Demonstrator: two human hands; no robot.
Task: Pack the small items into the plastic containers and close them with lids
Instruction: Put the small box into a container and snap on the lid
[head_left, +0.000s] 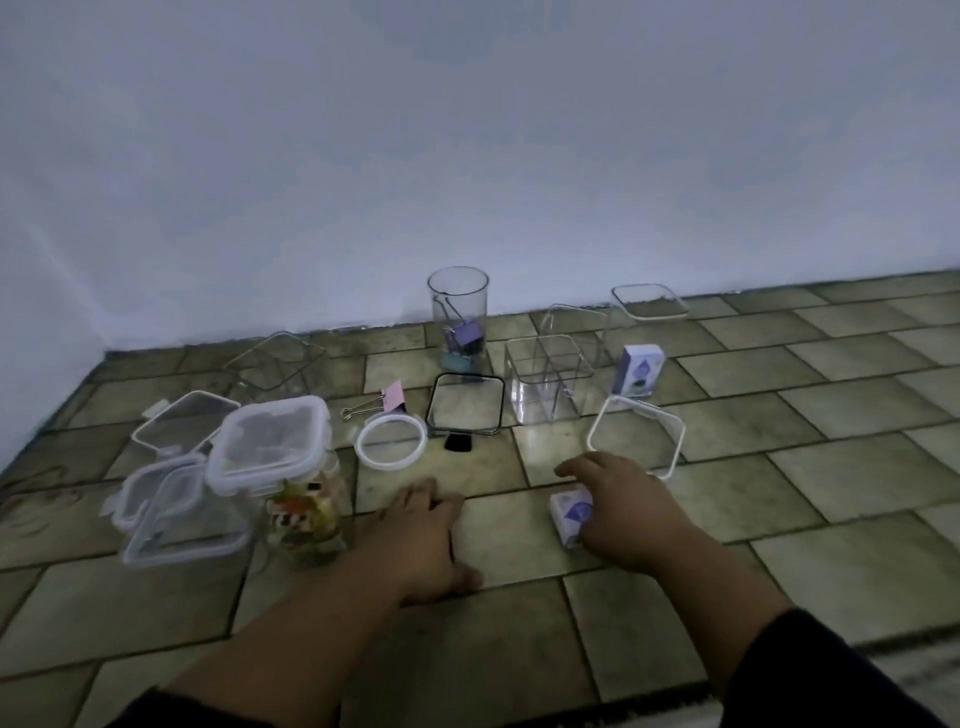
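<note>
The floor is pale tile, meeting a bare whitish wall at twelve o'clock. Nearest, the left hand (426, 535) lies flat on the tiles with its fingers spread and loose, holding nothing. Just at three o'clock from it, the right hand (623, 512) curls its fingers over a small white-and-blue box (571, 512) that rests on the floor.

At nine o'clock from the left hand stands a lidded container (301, 483) holding colourful small items, and beside it, further left, a second clip-lid container (171, 519) that looks empty.

Beyond the hands, a round white lid (390, 435) lies at eleven o'clock, touching a black-rimmed square lid (465, 404) at twelve. A white-rimmed square lid (636, 434) lies at one o'clock. A pink binder clip (384, 401) sits just behind the round lid.

Farther back, a clear square container (548, 384) stands open, with a second small box (638, 371) upright at its three o'clock. Near the wall, a tall round container (458, 317) holds binder clips.
</note>
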